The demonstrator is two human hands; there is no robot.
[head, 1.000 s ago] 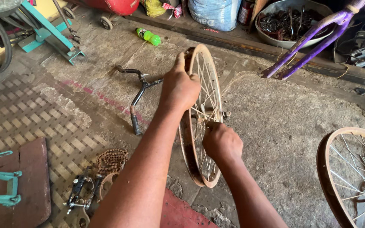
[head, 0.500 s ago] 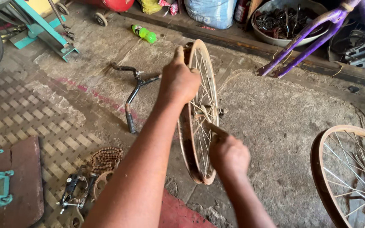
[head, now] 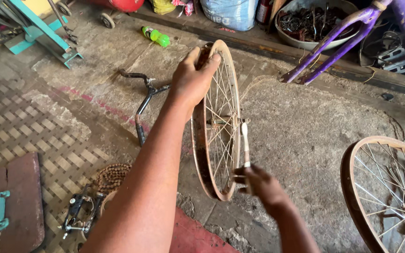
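Observation:
A bare bicycle wheel rim (head: 201, 154) with thin spokes stands upright on the concrete floor. My left hand (head: 192, 80) grips the top of the rim and holds it steady. My right hand (head: 260, 183) is lower, beside the rim, closed on the handle of a slim metal wrench (head: 245, 140). The wrench points up, and its head sits on the axle at the wheel's hub (head: 233, 122).
A second spoked wheel (head: 384, 187) lies at the right. A purple bicycle frame (head: 333, 37) leans at top right by a bowl of parts (head: 315, 21). Black handlebars (head: 144, 103), a chain (head: 111, 177), a brake part (head: 78, 213) and a green bottle (head: 155, 36) lie on the floor.
My right hand has dropped from the hub level toward the rim's lower part, swinging the wrench handle down so the tool now stands upright. My left hand stays on the rim top.

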